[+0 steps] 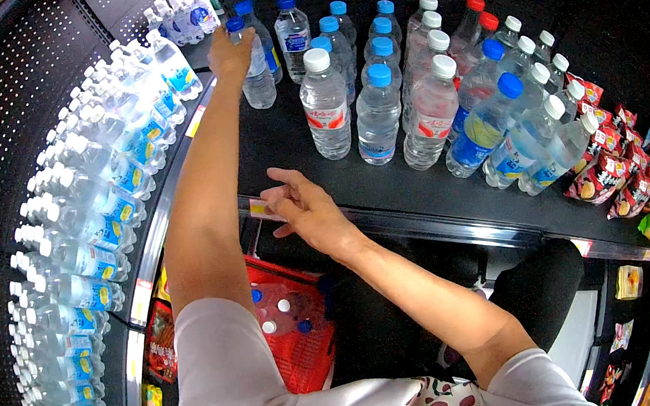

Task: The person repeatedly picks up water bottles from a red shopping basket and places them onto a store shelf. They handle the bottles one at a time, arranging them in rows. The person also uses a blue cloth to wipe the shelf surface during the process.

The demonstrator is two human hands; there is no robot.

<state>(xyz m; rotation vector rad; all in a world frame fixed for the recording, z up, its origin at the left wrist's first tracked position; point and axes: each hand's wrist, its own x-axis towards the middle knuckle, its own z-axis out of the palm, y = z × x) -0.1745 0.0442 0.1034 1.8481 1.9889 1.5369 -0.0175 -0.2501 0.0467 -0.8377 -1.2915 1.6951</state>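
My left hand [233,55] is closed around the upper part of a clear plastic water bottle [259,86] with a dark blue cap, upright on the black shelf [269,135]. Right behind it stands a bottle with a blue cap and a blue and yellow label. To its right is a clear bottle [294,42] with a blue cap and blue label. My right hand [293,205] hangs over the shelf's front edge with its fingers apart, holding nothing. The nearest bottle to it is a white-capped one [327,110] with a red and white label.
Rows of capped bottles [412,106] and red snack bags [604,174] stand to the right. Dense rows of white-capped bottles [105,225] line the curved left shelf. Below the shelf edge, a red bag [299,360] holds several bottles. Price tags run along the metal rail [417,223].
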